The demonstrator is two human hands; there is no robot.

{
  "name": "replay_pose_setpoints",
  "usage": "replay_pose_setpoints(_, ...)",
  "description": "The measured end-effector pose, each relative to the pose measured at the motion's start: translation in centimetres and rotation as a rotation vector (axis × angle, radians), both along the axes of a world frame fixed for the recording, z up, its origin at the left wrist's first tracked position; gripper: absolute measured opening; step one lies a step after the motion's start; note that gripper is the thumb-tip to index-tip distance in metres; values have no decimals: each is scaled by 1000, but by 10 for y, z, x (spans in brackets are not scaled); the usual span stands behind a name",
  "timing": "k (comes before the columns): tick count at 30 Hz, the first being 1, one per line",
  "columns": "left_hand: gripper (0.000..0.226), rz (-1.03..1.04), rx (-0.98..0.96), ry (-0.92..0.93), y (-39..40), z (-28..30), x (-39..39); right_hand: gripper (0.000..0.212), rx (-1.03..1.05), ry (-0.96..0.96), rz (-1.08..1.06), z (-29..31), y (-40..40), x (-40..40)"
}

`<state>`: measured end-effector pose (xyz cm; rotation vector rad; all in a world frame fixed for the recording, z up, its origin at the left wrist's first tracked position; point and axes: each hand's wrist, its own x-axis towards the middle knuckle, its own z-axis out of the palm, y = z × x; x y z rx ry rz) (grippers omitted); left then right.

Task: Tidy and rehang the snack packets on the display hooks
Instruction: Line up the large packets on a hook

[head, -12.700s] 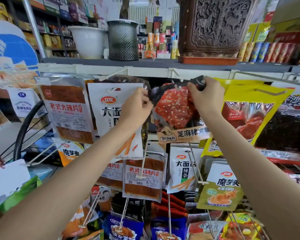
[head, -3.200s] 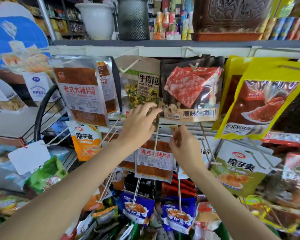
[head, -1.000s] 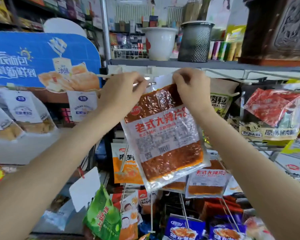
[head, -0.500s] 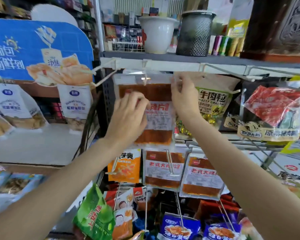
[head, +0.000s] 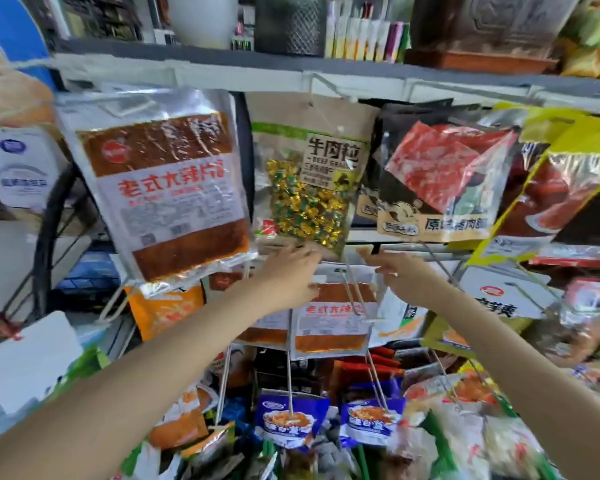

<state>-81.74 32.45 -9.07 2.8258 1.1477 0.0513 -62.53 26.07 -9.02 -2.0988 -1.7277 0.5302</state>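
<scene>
A large clear packet of brown spicy strips (head: 163,188) hangs tilted from a top hook at the left. Right of it hang a beef-grain packet (head: 309,188) and a red meat packet (head: 437,178). My left hand (head: 291,275) reaches forward under the beef-grain packet with fingers stretched out, holding nothing. My right hand (head: 399,275) is beside it, its index finger pointing left, nothing visibly in it. Between and just below them a small spicy-strip packet (head: 329,323) hangs on a wire hook (head: 357,299). The view is blurred.
A grey shelf (head: 326,67) with pots and boxes runs above the hooks. Yellow packets (head: 551,202) hang at the right. Long wire hooks stick out toward me over blue packets (head: 288,420) below. A white card (head: 25,362) is at the lower left.
Both hands have let go of the large spicy-strip packet, which now hangs on the top hook, and have dropped to the middle row. The view has swung right.
</scene>
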Motion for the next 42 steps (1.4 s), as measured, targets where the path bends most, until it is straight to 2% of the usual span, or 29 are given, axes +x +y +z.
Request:
replay_pose_setpoints(3,49,42,-128,148,5,-9,17,52,-141,-15,73,-31,18,12)
replay_pose_setpoints(5,46,68,-184,189,6,-13,22,51,-141,-92,91,-44,26,14)
replay_pose_setpoints(9,53,96,-225,135,-3,-14,24,27,-68,-377,55,-54,33,12)
replay_pose_setpoints(10,55,97,-239,115,-7,-14,23,23,-68,-399,67,-54,33,10)
replay_pose_setpoints(16,58,51,-257,26,-16,-20,21,15,-227,-257,169,-47,5,19)
replay_pose_setpoints(18,57,18,-274,-4,-23,-18,22,7,-293,-185,218,-32,-13,20)
replay_pose_setpoints(20,51,-32,-321,-16,-31,-14,22,11,-321,-134,250,-10,-31,17)
replay_pose_setpoints(22,39,-70,-512,-51,-39,-11,19,23,-408,-31,268,12,-45,7)
replay_pose_setpoints(25,15,-140,-833,-138,-49,-2,7,23,-447,-94,355,41,-61,-20)
replay_pose_setpoints(27,7,-139,-957,-226,-51,8,-9,22,-379,-97,365,59,-66,-41)
replay_pose_setpoints(29,4,-72,-1032,-391,-50,24,-32,19,-244,-111,377,78,-66,-64)
replay_pose_setpoints(31,4,9,-973,-559,-48,44,-60,19,-135,-103,389,94,-61,-85)
replay_pose_setpoints(35,3,104,-665,-743,-51,80,-125,23,79,-99,418,118,-37,-136)
replay_pose_setpoints(40,11,198,-363,-1206,-45,103,-185,20,517,-17,411,151,-8,-189)
replay_pose_setpoints(42,7,212,-231,-1295,-37,115,-197,22,650,4,388,162,3,-203)
